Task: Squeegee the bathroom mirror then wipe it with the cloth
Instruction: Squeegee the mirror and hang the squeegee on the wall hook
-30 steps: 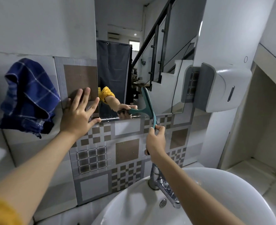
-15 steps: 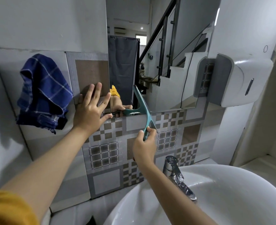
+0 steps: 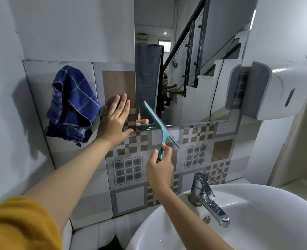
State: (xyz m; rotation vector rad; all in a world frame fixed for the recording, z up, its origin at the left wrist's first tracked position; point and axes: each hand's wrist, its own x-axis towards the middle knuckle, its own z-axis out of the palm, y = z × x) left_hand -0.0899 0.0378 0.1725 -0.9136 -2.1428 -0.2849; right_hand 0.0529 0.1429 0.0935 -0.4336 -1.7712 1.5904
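Dark blue checked cloth (image 3: 71, 103) hangs bunched on tiled wall (image 3: 129, 179) at far left, well clear of glass, likely parked for wiping step. Your left hand (image 3: 115, 121) lies flat, fingers spread, on tile just beside frameless rectangular wall mirror (image 3: 203, 69); probably bracing you. Your right hand (image 3: 160, 166) is wrapped round handle of teal plastic squeegee (image 3: 157, 127), blade slanted across mirror's lower left corner, part overhanging tile below. White ceramic basin (image 3: 257, 222) sits beneath, placed to catch drips.

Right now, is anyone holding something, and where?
The right hand grips the teal plastic squeegee by its handle's bottom end. The left hand holds nothing.
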